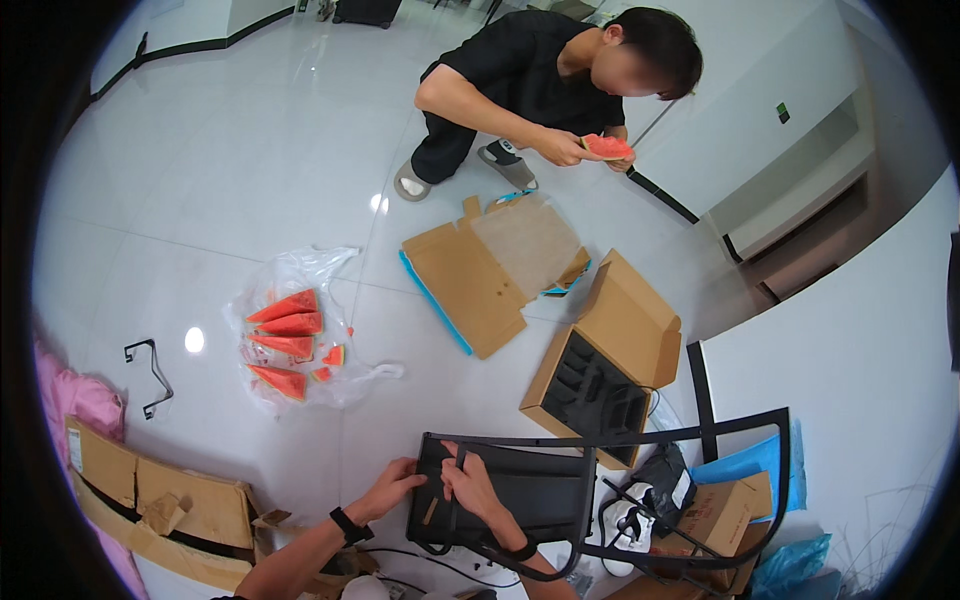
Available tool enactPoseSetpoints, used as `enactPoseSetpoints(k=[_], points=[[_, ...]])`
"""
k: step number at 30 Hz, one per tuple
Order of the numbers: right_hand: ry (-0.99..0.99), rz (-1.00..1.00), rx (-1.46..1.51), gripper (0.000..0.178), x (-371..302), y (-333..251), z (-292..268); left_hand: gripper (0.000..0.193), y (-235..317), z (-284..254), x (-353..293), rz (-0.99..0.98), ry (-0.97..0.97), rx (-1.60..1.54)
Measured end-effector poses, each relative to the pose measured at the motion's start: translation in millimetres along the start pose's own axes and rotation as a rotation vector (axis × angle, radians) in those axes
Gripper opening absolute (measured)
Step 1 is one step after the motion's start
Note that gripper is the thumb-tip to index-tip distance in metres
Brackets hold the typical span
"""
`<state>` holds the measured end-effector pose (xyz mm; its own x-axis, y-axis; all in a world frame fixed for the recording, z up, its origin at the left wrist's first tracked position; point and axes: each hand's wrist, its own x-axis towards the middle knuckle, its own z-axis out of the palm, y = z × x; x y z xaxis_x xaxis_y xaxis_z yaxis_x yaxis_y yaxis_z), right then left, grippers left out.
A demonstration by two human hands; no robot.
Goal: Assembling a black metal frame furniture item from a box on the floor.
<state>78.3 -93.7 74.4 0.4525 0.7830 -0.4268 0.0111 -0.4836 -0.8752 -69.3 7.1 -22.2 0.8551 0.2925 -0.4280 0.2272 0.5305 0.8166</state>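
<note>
In front of me lies a black metal frame (690,434) with a flat black panel (545,480) at its left end; it looks like a piece of furniture. My left hand (392,487), with a dark wristband, grips the panel's left edge between thumb and fingers. Over the panel, my right hand (472,487) has its fingers curled, the index finger reaching toward the far edge. A thin dark strip runs by those fingers, and whatever they hold is too small to name. A short tan strip (430,511) shows on the panel between my hands.
Watermelon slices (285,325) lie on a plastic bag (340,385). Beyond are a flattened carton (460,285) and an open foam-lined box (625,300). A crouching person (530,80) holds watermelon. A bent black rod (155,375), torn cardboard (190,490) and white shoes (625,525) lie nearby.
</note>
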Motion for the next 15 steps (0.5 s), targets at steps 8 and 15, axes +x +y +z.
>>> enactPoseSetpoints(k=[8,15], points=[[-0.143,0.177,0.257,0.056,-52.2,-74.7,-26.4,0.026,-8.7,-1.1,-20.0,0.134,-0.155,-0.18],[-0.075,0.193,0.463,0.064,-125.5,-105.6,-50.1,0.045,50.6,39.4,-23.9,0.068,-0.403,-0.165]])
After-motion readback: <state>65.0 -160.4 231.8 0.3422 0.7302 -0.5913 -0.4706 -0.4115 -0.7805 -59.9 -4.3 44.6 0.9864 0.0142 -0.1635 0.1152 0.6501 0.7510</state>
